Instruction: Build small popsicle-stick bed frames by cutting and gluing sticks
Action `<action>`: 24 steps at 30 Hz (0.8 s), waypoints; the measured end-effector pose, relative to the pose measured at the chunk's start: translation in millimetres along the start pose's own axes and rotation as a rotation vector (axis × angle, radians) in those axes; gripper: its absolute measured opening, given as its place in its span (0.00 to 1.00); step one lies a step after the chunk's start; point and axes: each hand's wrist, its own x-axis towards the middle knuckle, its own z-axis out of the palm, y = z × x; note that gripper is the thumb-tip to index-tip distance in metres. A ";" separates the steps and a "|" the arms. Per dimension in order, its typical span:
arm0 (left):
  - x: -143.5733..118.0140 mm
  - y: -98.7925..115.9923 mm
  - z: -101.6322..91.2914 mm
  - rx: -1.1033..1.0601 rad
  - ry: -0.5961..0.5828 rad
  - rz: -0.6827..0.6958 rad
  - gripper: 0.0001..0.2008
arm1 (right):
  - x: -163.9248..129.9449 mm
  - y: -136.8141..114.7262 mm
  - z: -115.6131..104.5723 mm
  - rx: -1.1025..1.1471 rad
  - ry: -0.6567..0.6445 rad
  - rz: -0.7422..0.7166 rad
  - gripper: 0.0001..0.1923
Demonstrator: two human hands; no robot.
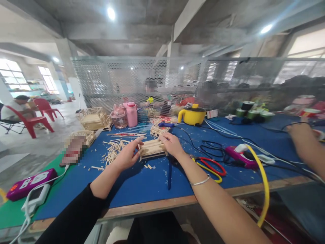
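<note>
Both my hands hold a small frame built of wooden sticks [151,148] on the blue table mat [142,183]. My left hand [128,154] grips its left end with the thumb raised. My right hand [172,144] rests over its right end, a silver bracelet on that wrist. A heap of loose wooden sticks [113,150] lies just left of my left hand. Another small stick frame [159,130] sits behind the one I hold.
Red and yellow scissors [210,166], black cables, a purple glue gun [240,156] and a yellow hose lie to the right. A yellow pot [192,115], pink bottles [132,113] and finished stick models [93,119] stand behind. Another person's arm [307,142] reaches in at right.
</note>
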 end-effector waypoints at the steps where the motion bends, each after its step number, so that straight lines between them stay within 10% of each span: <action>1: 0.1 -0.7 0.9 0.006 0.003 0.004 0.26 | -1.0 -0.6 1.0 0.001 -0.008 -0.003 0.17; 9: -2.3 -0.4 -0.1 -0.038 0.078 -0.048 0.26 | -4.4 -4.6 4.4 0.024 0.095 -0.040 0.14; 17: 0.2 -4.0 -18.8 -0.028 0.638 -0.385 0.15 | -1.1 -5.6 -6.9 0.038 0.487 0.074 0.17; 24: 28.7 -12.8 -22.8 0.002 0.611 -0.403 0.23 | 0.6 2.1 -10.5 0.045 0.396 0.167 0.27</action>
